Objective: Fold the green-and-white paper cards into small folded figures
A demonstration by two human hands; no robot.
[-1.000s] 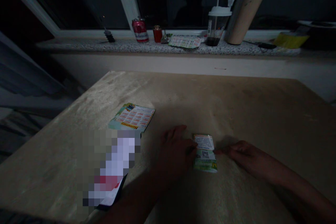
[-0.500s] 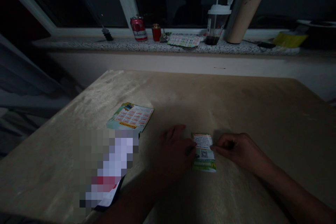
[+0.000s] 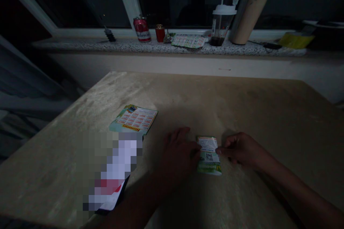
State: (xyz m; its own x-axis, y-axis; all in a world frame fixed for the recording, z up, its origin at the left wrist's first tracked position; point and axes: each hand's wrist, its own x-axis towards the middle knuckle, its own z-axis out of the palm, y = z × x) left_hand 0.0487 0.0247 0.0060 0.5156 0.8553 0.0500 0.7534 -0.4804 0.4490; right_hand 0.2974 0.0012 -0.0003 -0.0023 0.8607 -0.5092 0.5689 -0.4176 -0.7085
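A small folded leaflet [image 3: 209, 155], white and green with a printed code, lies on the tan table [image 3: 242, 107] in front of me. My left hand [image 3: 179, 150] rests palm down at its left edge, fingers spread and the thumb pressing on the paper. My right hand [image 3: 242, 148] is curled at the leaflet's right edge, fingertips pinching that edge. A flat leaflet with a red grid [image 3: 133, 119] lies further left on the table, away from both hands.
A blurred-out flat item [image 3: 114, 171] lies near the table's front left edge. The stone windowsill [image 3: 80, 44] behind holds a red can [image 3: 142, 29], a small red jar [image 3: 160, 33], more leaflets [image 3: 188, 41], a lidded cup [image 3: 221, 25], a cardboard tube [image 3: 252, 7] and a yellow item [image 3: 294, 40].
My right hand has drawn in from lying stretched out to a curled pinch on the leaflet's right edge. My left hand and the leaflet have barely moved.
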